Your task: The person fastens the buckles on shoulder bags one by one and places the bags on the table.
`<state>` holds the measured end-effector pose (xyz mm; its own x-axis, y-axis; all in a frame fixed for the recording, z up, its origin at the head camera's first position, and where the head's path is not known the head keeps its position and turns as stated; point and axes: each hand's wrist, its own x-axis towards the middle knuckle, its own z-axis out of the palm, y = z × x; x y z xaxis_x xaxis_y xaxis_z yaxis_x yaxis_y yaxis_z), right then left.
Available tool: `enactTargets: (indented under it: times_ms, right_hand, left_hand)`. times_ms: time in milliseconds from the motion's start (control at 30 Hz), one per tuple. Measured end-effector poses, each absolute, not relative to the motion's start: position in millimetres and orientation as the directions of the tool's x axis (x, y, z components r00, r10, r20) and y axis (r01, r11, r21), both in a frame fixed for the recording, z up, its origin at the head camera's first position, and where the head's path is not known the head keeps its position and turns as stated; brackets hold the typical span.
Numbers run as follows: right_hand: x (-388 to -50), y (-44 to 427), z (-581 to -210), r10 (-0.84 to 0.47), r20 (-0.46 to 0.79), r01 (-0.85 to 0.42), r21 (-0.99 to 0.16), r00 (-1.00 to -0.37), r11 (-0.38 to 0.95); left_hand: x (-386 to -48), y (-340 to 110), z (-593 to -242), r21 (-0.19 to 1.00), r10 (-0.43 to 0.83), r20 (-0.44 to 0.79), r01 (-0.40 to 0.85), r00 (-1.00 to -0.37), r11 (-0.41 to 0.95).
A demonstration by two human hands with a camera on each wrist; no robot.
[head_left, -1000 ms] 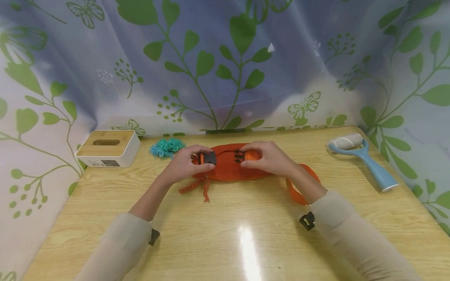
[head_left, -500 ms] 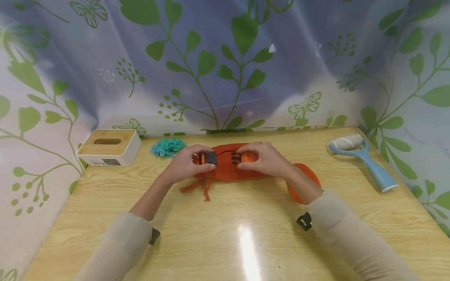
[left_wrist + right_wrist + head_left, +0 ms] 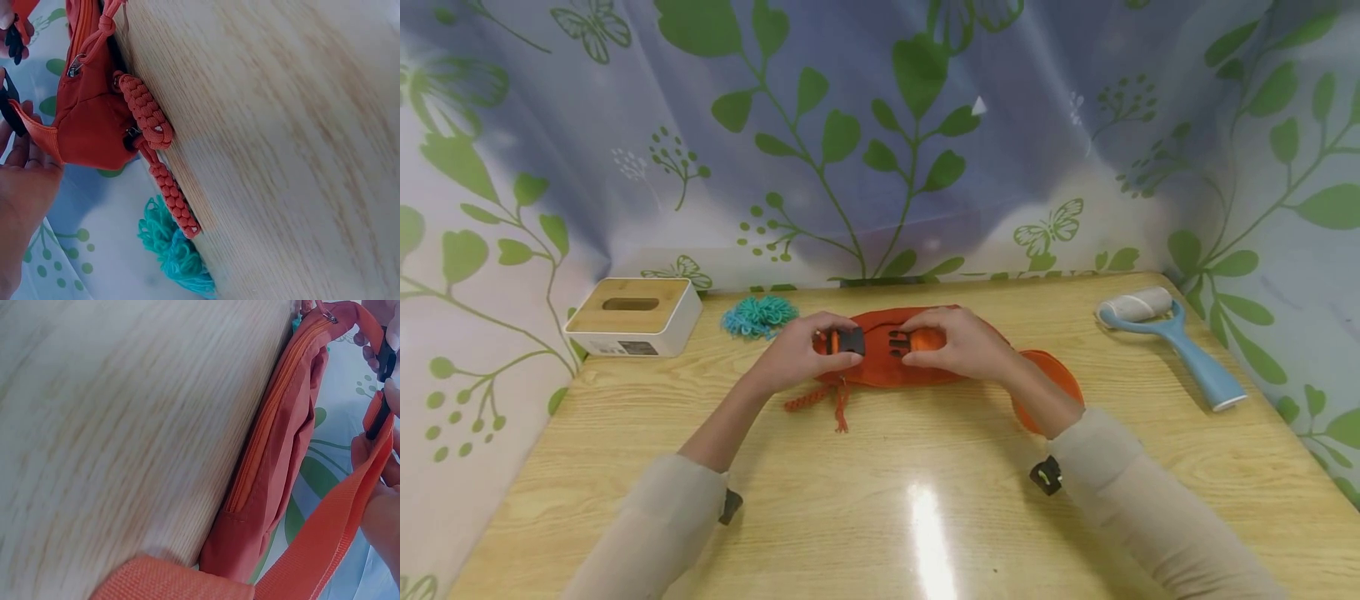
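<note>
Wood tops the white box [image 3: 632, 317] at the left of the frame; the teal yarn [image 3: 760, 316] lies just beyond it. Near the centre, the left hand [image 3: 801, 354] pinches the black socket [image 3: 850, 340] between thumb and fingers, its mouth facing right. Below it, braided cords [image 3: 841, 408] hang from the red bag [image 3: 876, 372], which rests on the table [image 3: 790, 517] at mid-frame. Right of the socket, near but apart, the prongs [image 3: 898, 343] face left, gripped from behind by the thumb and fingers of the right hand [image 3: 966, 343].

Joining the two halves appears to be the step in hand. Align prongs and socket on one axis, with matching faces up. Keep fingertips off the side tabs and the mouth. Push straight; tilting could jam a prong. Check that the strap [image 3: 1063, 379], looped right of centre, is not twisted. Leave the roller [image 3: 1195, 354], at far right, aside.
</note>
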<state>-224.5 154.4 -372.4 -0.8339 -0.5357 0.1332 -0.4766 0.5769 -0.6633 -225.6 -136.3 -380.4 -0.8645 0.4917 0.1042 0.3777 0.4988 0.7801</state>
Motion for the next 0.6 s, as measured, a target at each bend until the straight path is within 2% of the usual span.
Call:
enactTargets:
  times_ms: [600]
  right_hand:
    - [-221.6,148.7,-375.9,-0.572,0.173,-0.532,-0.642,-0.802,0.552]
  left_hand:
    - [-225.1,-134.2,-383.9,0.761,0.508,0.115,0.405,-0.853,0.508]
